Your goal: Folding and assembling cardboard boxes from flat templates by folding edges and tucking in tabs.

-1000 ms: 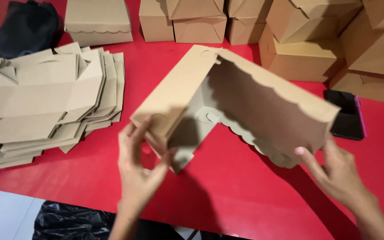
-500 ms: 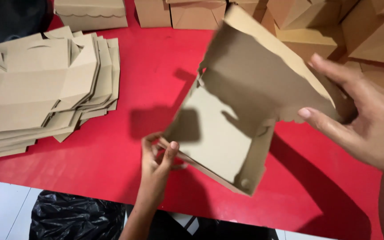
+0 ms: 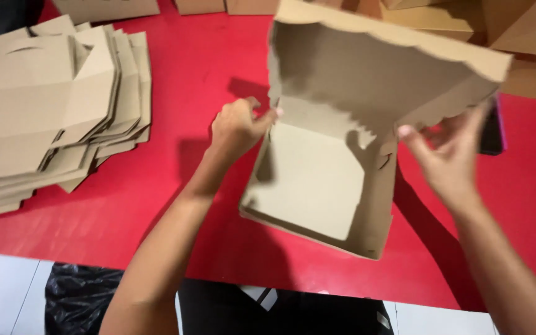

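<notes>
Half-folded brown cardboard box (image 3: 317,180), lid raised

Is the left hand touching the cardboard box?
Touching. The head view shows the left hand with its fingertips pressed against the left wall of the cardboard box.

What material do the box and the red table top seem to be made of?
The box looks like thin brown cardboard, matte: it has raw, scalloped cut edges and folded flaps. The table top is smooth and red with a soft sheen; it may be laminate, paint or a plastic cover, which cannot be told.

Red table (image 3: 181,68) (white floor (image 3: 1,291) below).
</notes>
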